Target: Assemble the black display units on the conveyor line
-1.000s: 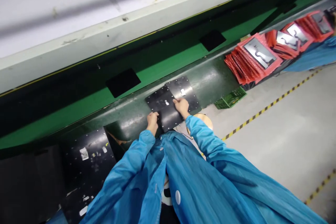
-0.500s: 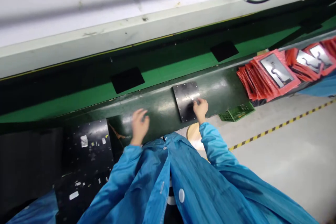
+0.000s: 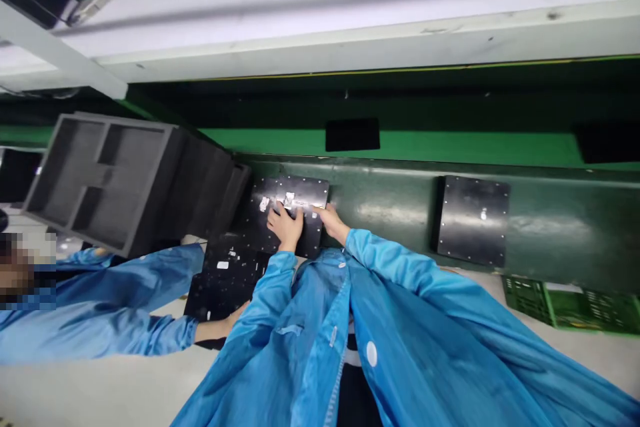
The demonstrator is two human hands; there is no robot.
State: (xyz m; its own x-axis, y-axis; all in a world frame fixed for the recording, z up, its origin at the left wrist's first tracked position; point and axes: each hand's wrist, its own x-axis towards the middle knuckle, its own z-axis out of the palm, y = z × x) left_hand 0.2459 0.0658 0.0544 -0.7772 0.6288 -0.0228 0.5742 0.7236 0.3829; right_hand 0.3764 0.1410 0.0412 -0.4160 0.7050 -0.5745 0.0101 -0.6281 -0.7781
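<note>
from where i stand, the person in the blue coat (image 3: 320, 320) leans over the long dark green tabletop (image 3: 385, 210), both hands at a black panel (image 3: 303, 195) with small pale dots along its edges and a few white patches on its face. the panel lies toward the left of the tabletop, reaching close to its near edge. the left hand (image 3: 287, 227) rests on top of it, its grip loose, fingers spread and not closed round anything. the right hand (image 3: 334, 223) is at the panel's right edge, one finger laid over the face; whether that grip is clenched on the edge i cannot tell. well apart to the right, near the tabletop's near edge, sits a second black panel (image 3: 474, 220). a green crate (image 3: 575, 305) is beyond that edge, lower down. on the left, dark grey trays (image 3: 107, 177) with compartments stand tilted, and below them a co-worker's hand (image 3: 239, 313) reaches to more black panels (image 3: 220, 290). a small black square (image 3: 353, 135) lies on the green strip (image 3: 425, 145) past the far edge.
</note>
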